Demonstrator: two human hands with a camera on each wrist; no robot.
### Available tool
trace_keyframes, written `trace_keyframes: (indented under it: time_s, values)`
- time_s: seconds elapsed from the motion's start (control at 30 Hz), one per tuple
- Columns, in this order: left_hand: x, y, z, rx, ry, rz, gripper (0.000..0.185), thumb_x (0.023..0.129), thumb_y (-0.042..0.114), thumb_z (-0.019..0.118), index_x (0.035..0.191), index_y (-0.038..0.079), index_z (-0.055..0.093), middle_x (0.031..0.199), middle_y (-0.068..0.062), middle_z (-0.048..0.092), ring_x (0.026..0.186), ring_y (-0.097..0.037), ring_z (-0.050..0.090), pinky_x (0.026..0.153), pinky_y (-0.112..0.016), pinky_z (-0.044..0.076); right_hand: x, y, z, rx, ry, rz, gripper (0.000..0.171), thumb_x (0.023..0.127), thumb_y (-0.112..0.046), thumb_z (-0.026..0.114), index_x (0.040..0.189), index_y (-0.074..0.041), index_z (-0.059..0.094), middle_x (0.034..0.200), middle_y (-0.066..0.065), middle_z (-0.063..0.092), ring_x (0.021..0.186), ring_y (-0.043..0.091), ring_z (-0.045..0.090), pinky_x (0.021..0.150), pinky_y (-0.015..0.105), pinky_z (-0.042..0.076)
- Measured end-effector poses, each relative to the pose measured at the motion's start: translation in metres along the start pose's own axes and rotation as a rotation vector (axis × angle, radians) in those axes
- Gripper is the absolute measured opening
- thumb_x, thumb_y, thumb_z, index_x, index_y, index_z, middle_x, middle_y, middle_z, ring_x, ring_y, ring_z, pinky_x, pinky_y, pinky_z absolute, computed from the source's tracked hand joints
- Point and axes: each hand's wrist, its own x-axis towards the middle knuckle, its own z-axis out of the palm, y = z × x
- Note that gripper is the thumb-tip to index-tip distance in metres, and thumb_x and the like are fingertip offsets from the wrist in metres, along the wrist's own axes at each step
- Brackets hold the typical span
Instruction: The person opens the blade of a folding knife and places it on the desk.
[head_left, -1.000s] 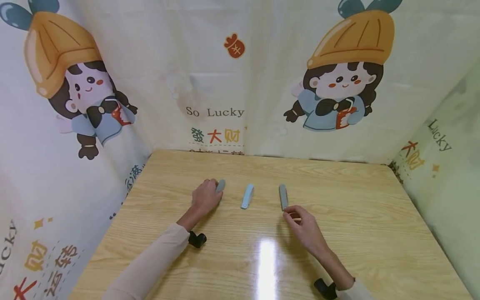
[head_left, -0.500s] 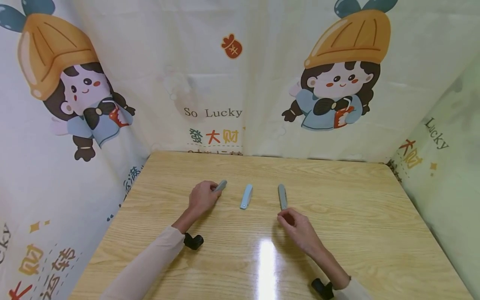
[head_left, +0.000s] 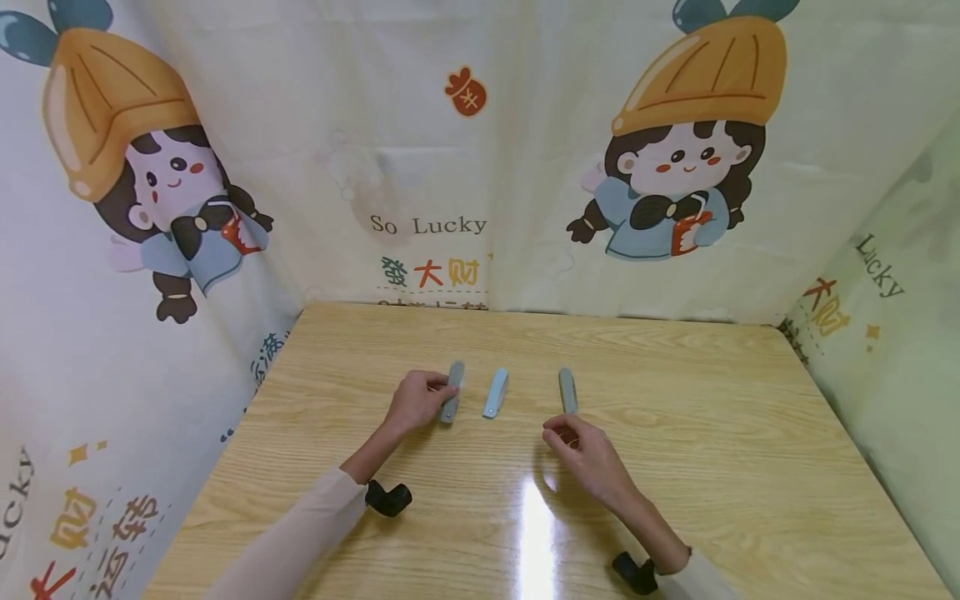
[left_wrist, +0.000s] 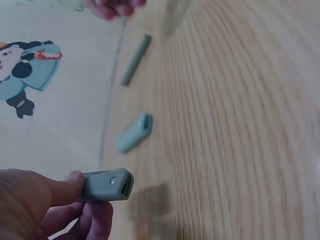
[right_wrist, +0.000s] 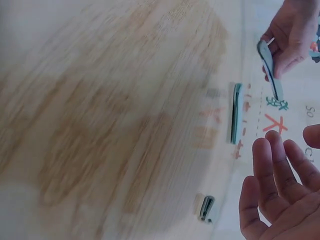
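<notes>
My left hand [head_left: 422, 402] pinches a grey-green slotted handle with a rivet at one end [left_wrist: 107, 185] between thumb and fingers. In the left wrist view it is raised over its shadow on the table. To its right lies a light blue handle of the same shape [head_left: 495, 393], rivet end toward me. Farther right rests another grey-green handle [head_left: 567, 390]. My right hand [head_left: 590, 457] hovers just in front of that one, holding nothing. Its fingers [right_wrist: 265, 175] are loosely extended in the right wrist view, with the thumb apart.
The wood-grain table [head_left: 675, 417] reaches back to a printed curtain [head_left: 540, 208], which also hangs along both sides. A bright light reflection lies on the tabletop near the front middle. Black wrist mounts [head_left: 388, 498] hang beneath both forearms.
My left hand has picked up the left grey-green handle, turned it and brought it slightly right, nearer the light blue one. My right hand has drifted a little left.
</notes>
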Motion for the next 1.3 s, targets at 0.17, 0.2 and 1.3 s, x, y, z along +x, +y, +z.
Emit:
trace_keyframes:
  time_s: [0.17, 0.2, 1.3]
  values:
    - [-0.008, 0.006, 0.005, -0.163, -0.055, -0.036, 0.022, 0.097, 0.009, 0.071, 0.109, -0.008, 0.074, 0.093, -0.011, 0.074, 0.081, -0.019, 0.066, 0.071, -0.034, 0.054, 0.006, -0.005, 0.006, -0.007, -0.028, -0.011, 0.020, 0.102, -0.023, 0.065, 0.111, -0.006, 0.072, 0.094, -0.005, 0.069, 0.088, 0.011, 0.064, 0.082, 0.038, 0.053]
    - [-0.010, 0.007, 0.006, -0.204, -0.071, -0.056, 0.023, 0.097, 0.009, 0.071, 0.110, -0.009, 0.073, 0.095, -0.012, 0.074, 0.082, -0.019, 0.067, 0.072, -0.033, 0.054, 0.007, -0.006, 0.007, -0.002, -0.032, -0.014, 0.020, 0.102, -0.023, 0.065, 0.111, -0.006, 0.072, 0.094, -0.005, 0.069, 0.087, 0.012, 0.064, 0.081, 0.037, 0.053]
    - [-0.045, 0.027, 0.048, -0.360, -0.257, -0.020, 0.026, 0.095, 0.012, 0.073, 0.108, -0.011, 0.073, 0.095, -0.014, 0.074, 0.081, -0.014, 0.067, 0.072, -0.036, 0.055, 0.032, -0.011, 0.042, 0.533, -0.092, 0.286, 0.026, 0.099, -0.017, 0.069, 0.107, 0.008, 0.071, 0.082, 0.007, 0.069, 0.073, 0.014, 0.063, 0.064, 0.028, 0.053]
